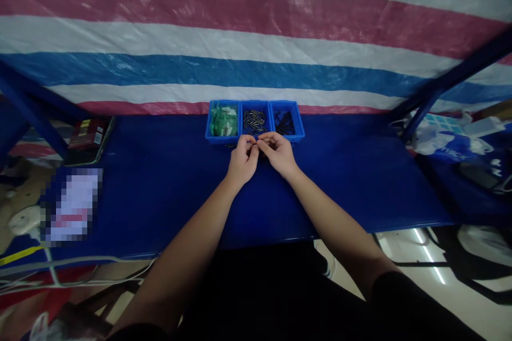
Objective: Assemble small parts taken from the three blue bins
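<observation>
Bare forearms reach from the near edge across the blue bench (352, 181) to where the left hand (242, 159) and right hand (278, 153) meet, fingertips pinched together on a small part too tiny to make out. They hover just in front of 3 blue bins (255, 121) touching side by side: green pieces, thin metal pins (254, 119), dark parts.

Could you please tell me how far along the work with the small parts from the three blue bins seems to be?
No finished pieces show on the blue table. The left hand and right hand meet fingertip to fingertip before the middle bin of dark pins, pinching something too small to identify. All three bins hold parts.
</observation>
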`<move>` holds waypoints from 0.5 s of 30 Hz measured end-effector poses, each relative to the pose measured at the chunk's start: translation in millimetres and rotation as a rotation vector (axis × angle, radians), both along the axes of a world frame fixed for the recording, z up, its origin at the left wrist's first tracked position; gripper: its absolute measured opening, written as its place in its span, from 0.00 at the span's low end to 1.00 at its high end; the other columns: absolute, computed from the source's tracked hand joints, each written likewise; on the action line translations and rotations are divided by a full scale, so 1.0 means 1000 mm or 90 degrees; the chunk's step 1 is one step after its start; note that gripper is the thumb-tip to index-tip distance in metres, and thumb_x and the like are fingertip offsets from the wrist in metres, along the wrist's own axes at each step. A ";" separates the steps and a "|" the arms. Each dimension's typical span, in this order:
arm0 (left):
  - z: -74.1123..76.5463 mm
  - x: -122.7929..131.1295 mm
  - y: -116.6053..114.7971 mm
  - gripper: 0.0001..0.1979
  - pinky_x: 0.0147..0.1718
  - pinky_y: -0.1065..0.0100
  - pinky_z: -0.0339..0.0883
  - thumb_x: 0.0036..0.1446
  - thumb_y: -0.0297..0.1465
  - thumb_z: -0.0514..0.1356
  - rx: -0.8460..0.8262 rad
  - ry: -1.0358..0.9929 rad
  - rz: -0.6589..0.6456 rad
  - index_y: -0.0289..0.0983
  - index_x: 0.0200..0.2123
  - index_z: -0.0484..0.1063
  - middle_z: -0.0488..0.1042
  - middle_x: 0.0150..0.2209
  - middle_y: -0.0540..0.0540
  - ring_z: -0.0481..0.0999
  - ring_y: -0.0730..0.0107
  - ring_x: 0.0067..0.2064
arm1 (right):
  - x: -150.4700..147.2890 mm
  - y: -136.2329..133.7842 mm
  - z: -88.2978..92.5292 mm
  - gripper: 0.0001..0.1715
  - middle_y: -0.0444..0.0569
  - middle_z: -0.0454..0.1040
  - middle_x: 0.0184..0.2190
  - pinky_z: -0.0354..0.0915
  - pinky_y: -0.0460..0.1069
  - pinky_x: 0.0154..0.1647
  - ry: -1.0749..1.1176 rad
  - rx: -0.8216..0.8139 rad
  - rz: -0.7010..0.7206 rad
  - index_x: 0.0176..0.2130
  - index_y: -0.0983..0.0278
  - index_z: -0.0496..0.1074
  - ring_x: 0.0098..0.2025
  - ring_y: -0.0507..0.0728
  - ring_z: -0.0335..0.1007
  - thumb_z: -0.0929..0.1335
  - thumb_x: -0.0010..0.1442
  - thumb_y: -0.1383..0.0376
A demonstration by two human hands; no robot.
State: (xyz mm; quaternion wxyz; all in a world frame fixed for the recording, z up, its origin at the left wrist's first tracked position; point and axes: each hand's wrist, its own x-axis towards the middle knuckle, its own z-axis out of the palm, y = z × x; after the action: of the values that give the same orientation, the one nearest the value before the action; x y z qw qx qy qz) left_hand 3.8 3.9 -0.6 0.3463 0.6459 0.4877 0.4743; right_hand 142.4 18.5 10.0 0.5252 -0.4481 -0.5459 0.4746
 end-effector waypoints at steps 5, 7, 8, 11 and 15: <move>-0.001 -0.001 0.002 0.07 0.27 0.71 0.58 0.67 0.37 0.52 -0.003 -0.001 0.028 0.41 0.43 0.63 0.67 0.23 0.55 0.67 0.75 0.23 | -0.001 -0.001 -0.004 0.16 0.46 0.76 0.32 0.69 0.48 0.35 -0.047 0.042 0.004 0.40 0.64 0.73 0.32 0.50 0.71 0.71 0.58 0.55; -0.001 -0.002 0.002 0.08 0.27 0.71 0.58 0.68 0.38 0.51 -0.006 -0.003 0.037 0.41 0.44 0.63 0.66 0.22 0.55 0.66 0.75 0.23 | 0.000 -0.002 -0.004 0.16 0.46 0.76 0.33 0.69 0.48 0.37 -0.083 0.071 0.004 0.43 0.64 0.74 0.34 0.51 0.72 0.70 0.60 0.55; -0.002 -0.002 0.003 0.08 0.27 0.71 0.58 0.68 0.39 0.51 -0.007 -0.004 0.040 0.41 0.44 0.63 0.65 0.22 0.56 0.66 0.74 0.23 | 0.000 -0.003 -0.004 0.15 0.47 0.76 0.34 0.69 0.49 0.38 -0.107 0.088 0.002 0.44 0.63 0.74 0.35 0.51 0.72 0.70 0.61 0.56; -0.002 -0.002 0.003 0.10 0.27 0.71 0.58 0.68 0.40 0.51 -0.003 -0.007 0.044 0.41 0.44 0.64 0.64 0.22 0.56 0.65 0.74 0.23 | 0.002 -0.006 0.000 0.14 0.47 0.77 0.35 0.68 0.49 0.39 -0.191 0.143 -0.015 0.44 0.62 0.74 0.36 0.53 0.72 0.68 0.63 0.57; 0.000 -0.002 0.002 0.11 0.27 0.71 0.59 0.67 0.42 0.52 -0.001 0.014 0.048 0.41 0.42 0.66 0.67 0.24 0.53 0.68 0.74 0.25 | 0.004 -0.008 0.004 0.11 0.48 0.77 0.35 0.67 0.49 0.37 -0.262 0.185 -0.025 0.41 0.62 0.74 0.35 0.53 0.71 0.66 0.65 0.58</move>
State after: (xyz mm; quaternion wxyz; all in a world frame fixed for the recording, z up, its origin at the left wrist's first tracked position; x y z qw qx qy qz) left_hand 2.1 5.8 -0.9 0.3234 0.6320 0.5156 0.4799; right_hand 146.2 10.9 14.2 0.4709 -0.4657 -0.6950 0.2799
